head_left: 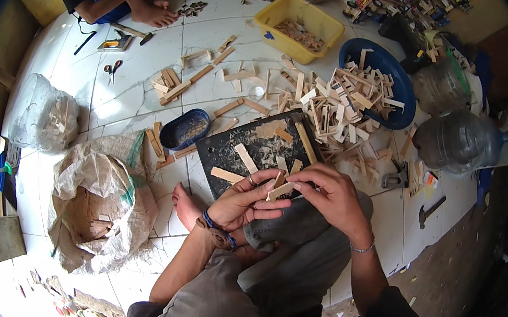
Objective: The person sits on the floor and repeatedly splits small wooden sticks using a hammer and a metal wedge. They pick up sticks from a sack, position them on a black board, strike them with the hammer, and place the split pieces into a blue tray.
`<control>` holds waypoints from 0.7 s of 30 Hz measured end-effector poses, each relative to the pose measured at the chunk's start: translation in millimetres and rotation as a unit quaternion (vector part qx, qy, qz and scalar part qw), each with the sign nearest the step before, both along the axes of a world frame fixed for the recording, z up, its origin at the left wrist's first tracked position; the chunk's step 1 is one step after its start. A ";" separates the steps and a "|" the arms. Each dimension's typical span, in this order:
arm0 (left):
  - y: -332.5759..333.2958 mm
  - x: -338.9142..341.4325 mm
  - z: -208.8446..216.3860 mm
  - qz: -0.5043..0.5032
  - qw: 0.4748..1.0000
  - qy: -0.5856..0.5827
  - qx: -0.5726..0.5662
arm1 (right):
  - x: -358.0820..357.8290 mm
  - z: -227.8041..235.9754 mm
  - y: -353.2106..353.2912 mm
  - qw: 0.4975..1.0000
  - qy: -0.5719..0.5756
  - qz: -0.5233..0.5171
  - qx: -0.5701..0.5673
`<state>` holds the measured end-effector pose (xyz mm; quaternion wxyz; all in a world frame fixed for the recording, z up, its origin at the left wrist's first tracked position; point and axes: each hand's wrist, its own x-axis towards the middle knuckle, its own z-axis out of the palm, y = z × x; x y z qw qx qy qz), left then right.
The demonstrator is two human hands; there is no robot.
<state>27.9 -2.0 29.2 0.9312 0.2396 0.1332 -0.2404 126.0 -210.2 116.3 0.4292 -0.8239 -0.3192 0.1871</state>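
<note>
Over my lap, my left hand (244, 203) grips small wooden pieces (281, 191) between thumb and fingers. My right hand (330, 194) pinches the right end of the same pieces, its fingertips close to those of the left. How the pieces are joined is too small to tell. Just beyond both hands lies a dark, worn board (218, 153) strewn with shavings. Loose on it are a pale wooden strip (245, 158), a second strip (227, 175) and a few short pieces partly hidden by my fingers. A longer wooden bar (304, 143) lies along its right edge.
Right of the board, wooden pieces (340, 105) heap out of a blue basin (399, 85). A small blue tub (185, 129) and an open woven sack (90, 205) stand left. Farther off are a yellow tub (301, 27), scissors (113, 70) and another person's foot (153, 14). A hammer (432, 212) lies right.
</note>
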 end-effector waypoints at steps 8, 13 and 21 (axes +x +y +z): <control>-2.3 0.1 -3.1 -0.029 0.999 -0.014 -0.010 | -1.2 -4.1 2.9 0.999 -0.044 0.031 0.001; -2.4 -1.6 -9.4 0.009 0.999 -0.019 -0.044 | -11.9 -6.9 3.8 1.000 0.006 -0.013 -0.010; -6.1 0.7 -6.3 0.006 0.999 -0.031 -0.030 | -26.4 -18.2 2.9 0.998 -0.062 0.014 -0.011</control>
